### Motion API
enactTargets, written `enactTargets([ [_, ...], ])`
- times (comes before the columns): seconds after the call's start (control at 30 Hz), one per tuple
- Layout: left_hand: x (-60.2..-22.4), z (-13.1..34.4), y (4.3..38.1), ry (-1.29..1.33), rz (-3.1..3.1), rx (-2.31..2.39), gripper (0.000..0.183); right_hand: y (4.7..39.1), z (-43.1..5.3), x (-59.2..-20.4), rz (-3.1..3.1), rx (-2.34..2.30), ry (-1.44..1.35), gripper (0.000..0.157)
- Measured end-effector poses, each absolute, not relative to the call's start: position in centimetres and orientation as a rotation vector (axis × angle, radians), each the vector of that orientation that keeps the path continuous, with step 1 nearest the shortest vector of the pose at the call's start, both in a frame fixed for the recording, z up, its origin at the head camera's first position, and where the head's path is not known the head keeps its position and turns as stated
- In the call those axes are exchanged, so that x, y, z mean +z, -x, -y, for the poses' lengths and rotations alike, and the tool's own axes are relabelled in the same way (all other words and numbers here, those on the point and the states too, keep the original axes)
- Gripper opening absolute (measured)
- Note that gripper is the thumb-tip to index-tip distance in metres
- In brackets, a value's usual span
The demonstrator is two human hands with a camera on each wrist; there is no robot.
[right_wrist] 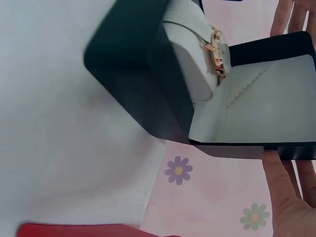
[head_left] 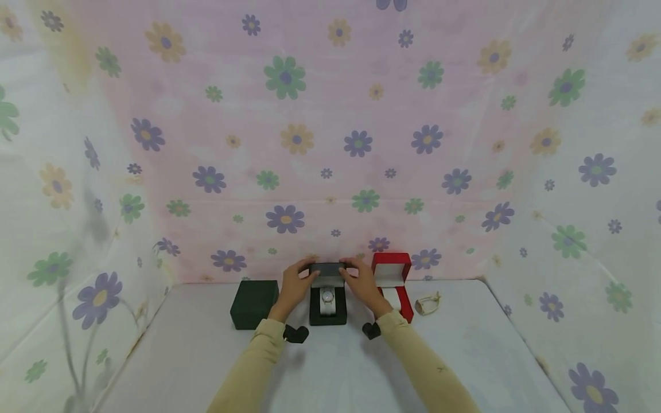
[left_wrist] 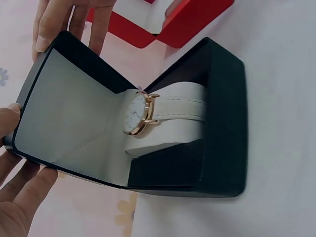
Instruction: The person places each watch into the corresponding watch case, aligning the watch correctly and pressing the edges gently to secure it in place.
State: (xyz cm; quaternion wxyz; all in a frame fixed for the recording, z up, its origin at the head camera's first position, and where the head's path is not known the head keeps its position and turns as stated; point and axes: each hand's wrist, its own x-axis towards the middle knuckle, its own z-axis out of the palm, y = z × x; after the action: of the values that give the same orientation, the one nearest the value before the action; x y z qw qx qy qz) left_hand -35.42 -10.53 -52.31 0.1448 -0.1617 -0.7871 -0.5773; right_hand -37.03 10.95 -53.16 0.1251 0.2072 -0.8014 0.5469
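A dark green watch box (head_left: 328,322) stands with its lid (left_wrist: 74,113) raised, showing a pale lining. Inside, a wristwatch (left_wrist: 138,114) with a white strap and rose-gold case is wrapped round a white cushion (right_wrist: 190,54). My left hand (head_left: 293,288) pinches the lid's left side, thumb on the front and fingers behind. On the opposite side, my right hand (head_left: 364,285) holds the lid in the same way. Both hands' fingertips touch the lid's edges in the wrist views.
Left of my left hand sits a closed dark green box (head_left: 255,304). An open red box (head_left: 392,260) with a white cushion stands right of the watch box, partly behind my right hand. Beyond it lies a gold-coloured watch (head_left: 427,304). Flowered cloth (head_left: 330,189) rises behind the white tabletop.
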Motion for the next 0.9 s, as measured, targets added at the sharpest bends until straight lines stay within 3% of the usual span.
enactTargets([
  [0.47, -54.6, 10.8, 32.3, 0.484, 2.229, -1.588, 0.034, 34.8, -11.5, -55.2, 2.231, 1.700, -0.725, 0.026],
  [0.7, -58.3, 10.8, 30.0, 0.547, 2.268, -1.489, 0.025, 32.2, -11.8, -57.2, 2.481, 1.273, -0.945, 0.023],
  [0.9, -58.8, 10.7, 29.5, 0.549, 2.270, -1.429, 0.023, 31.6, -11.5, -57.6, 2.442, 1.182, -0.948, 0.028],
])
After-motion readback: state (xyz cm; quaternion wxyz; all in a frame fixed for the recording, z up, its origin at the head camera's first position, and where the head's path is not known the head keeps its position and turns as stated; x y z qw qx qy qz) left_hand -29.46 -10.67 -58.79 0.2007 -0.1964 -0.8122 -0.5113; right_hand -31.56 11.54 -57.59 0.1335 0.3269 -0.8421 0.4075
